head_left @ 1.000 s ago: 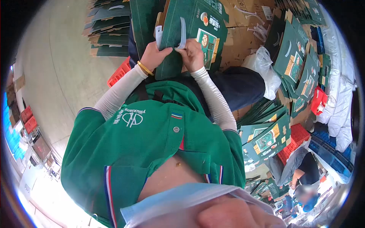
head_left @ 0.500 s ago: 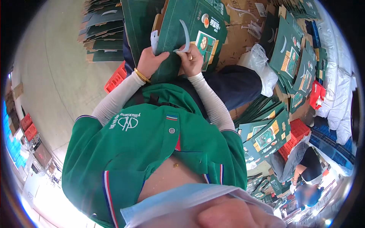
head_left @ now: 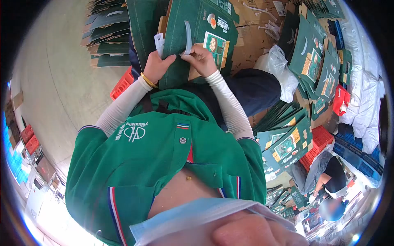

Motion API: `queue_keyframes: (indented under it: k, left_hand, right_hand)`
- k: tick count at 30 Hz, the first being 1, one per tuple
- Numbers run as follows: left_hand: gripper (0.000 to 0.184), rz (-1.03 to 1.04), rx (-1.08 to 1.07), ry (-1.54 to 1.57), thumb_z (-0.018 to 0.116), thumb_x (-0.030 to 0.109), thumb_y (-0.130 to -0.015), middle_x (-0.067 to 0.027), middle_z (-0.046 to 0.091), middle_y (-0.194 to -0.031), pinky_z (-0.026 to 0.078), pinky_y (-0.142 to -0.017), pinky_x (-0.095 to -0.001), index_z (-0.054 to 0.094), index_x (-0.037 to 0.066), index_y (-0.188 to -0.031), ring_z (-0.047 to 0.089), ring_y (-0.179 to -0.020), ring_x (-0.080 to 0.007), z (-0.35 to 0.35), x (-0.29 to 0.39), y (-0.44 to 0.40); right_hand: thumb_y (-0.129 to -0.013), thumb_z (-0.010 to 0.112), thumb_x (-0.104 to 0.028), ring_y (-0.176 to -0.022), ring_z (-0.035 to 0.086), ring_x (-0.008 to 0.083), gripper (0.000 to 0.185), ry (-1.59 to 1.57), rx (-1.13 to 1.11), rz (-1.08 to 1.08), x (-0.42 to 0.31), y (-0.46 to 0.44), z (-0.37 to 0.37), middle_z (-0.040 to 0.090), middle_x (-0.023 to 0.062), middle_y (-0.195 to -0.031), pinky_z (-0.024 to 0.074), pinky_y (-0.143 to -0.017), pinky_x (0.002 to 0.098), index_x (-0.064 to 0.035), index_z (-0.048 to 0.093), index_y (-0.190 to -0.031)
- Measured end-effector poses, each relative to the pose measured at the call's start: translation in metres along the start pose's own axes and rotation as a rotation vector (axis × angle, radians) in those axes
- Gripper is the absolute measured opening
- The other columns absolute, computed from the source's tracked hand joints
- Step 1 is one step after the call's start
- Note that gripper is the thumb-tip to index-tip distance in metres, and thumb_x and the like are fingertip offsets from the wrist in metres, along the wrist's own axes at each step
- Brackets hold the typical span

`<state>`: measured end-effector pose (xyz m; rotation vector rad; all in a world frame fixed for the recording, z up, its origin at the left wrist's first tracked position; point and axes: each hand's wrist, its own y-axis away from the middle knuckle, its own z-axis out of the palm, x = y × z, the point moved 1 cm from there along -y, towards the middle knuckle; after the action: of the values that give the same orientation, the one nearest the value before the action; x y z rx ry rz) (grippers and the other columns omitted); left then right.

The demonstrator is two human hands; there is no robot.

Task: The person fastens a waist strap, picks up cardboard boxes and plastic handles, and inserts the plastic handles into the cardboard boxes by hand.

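Observation:
A green printed cardboard box lies flat across my lap, with a white plastic handle strip on its face. My left hand grips the box's near left edge, its thumb on the green face and its fingers behind. Beside that hand a white strip end sticks out at the edge. My right hand pinches the lower end of the handle strip between thumb and fingers, against the box face. The strip's upper part curves away from me.
Stacked green cartons stand at the upper left and at the right. Loose white handles lie on brown cardboard, near a clear plastic bag. Red crates flank my legs. Another person is at the lower right.
The box and both hands have shifted a little left in view. The handle strip stands straighter than before, its lower end still in my right hand.

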<state>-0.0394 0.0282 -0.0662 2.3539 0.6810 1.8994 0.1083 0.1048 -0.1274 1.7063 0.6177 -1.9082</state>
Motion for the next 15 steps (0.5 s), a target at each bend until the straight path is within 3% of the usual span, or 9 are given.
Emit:
queue_keyframes:
  k: [3,7,8,9,11,13,15]
  left_hand:
    - [0.021,0.031,-0.012,0.032,0.06,0.013,-0.073,-0.0028,0.056,-0.067,0.041,-0.056,-0.0253,0.057,-0.005,-0.085,0.049,-0.061,-0.0081,0.001,0.011,-0.002]
    - [0.022,0.069,-0.018,-0.015,0.059,0.012,-0.073,-0.0044,0.058,-0.071,0.042,-0.06,-0.026,0.056,-0.005,-0.086,0.051,-0.065,-0.0091,-0.001,0.016,0.001]
    - [0.022,0.057,-0.013,0.013,0.059,0.011,-0.072,-0.0048,0.058,-0.071,0.042,-0.061,-0.0262,0.056,-0.005,-0.087,0.051,-0.066,-0.0092,0.0,0.016,0.001]
    - [0.023,0.049,-0.008,0.041,0.059,0.011,-0.072,-0.0051,0.058,-0.072,0.043,-0.062,-0.0265,0.056,-0.006,-0.087,0.051,-0.067,-0.0094,0.001,0.014,0.001]
    - [0.023,0.063,-0.014,0.009,0.059,0.011,-0.072,-0.0052,0.058,-0.073,0.043,-0.062,-0.0262,0.055,-0.006,-0.088,0.051,-0.067,-0.0093,0.0,0.011,-0.001]
    - [0.023,0.093,-0.023,-0.012,0.058,0.01,-0.073,-0.0052,0.058,-0.073,0.043,-0.062,-0.0259,0.055,-0.006,-0.088,0.051,-0.068,-0.0092,-0.001,0.009,-0.004]
    - [0.023,0.031,-0.044,0.042,0.058,0.009,-0.073,-0.0041,0.058,-0.075,0.042,-0.063,-0.025,0.055,-0.006,-0.089,0.051,-0.069,-0.0093,0.0,0.008,-0.002]
  right_hand:
    - [-0.069,0.064,0.0,-0.068,0.055,0.0152,0.008,0.071,0.093,-0.157,-0.032,0.0,-0.004,0.056,0.0075,-0.071,0.0428,-0.062,0.0248,0.0001,0.059,-0.075]
    - [-0.069,0.063,0.0,-0.066,0.053,0.0139,0.009,-0.196,0.259,-0.022,0.005,0.008,0.022,0.053,0.0063,-0.069,0.042,-0.061,0.0237,0.0001,0.06,-0.077]
    - [-0.069,0.064,0.0,-0.068,0.053,0.0124,0.01,0.024,0.249,-0.101,0.005,0.008,0.02,0.053,0.0043,-0.069,0.0419,-0.061,0.0231,-0.0006,0.06,-0.078]
    - [-0.069,0.064,0.0,-0.068,0.053,0.0124,0.01,0.021,0.248,-0.104,0.006,0.005,0.013,0.053,0.0043,-0.069,0.0419,-0.061,0.0231,-0.0006,0.06,-0.078]
    - [-0.069,0.064,0.001,-0.069,0.053,0.0112,0.01,0.044,-0.002,0.027,-0.012,-0.003,0.002,0.053,0.0023,-0.069,0.0425,-0.062,0.023,-0.0009,0.059,-0.077]
    - [-0.069,0.064,0.001,-0.071,0.053,0.011,0.01,-0.123,0.018,0.086,-0.026,-0.001,-0.002,0.052,0.0015,-0.071,0.0426,-0.064,0.0222,-0.0008,0.059,-0.077]
    - [-0.072,0.063,-0.001,-0.073,0.052,0.0083,0.009,-0.282,0.16,0.008,-0.005,0.0,-0.002,0.053,0.0011,-0.077,0.0409,-0.066,0.0202,-0.0003,0.057,-0.078]
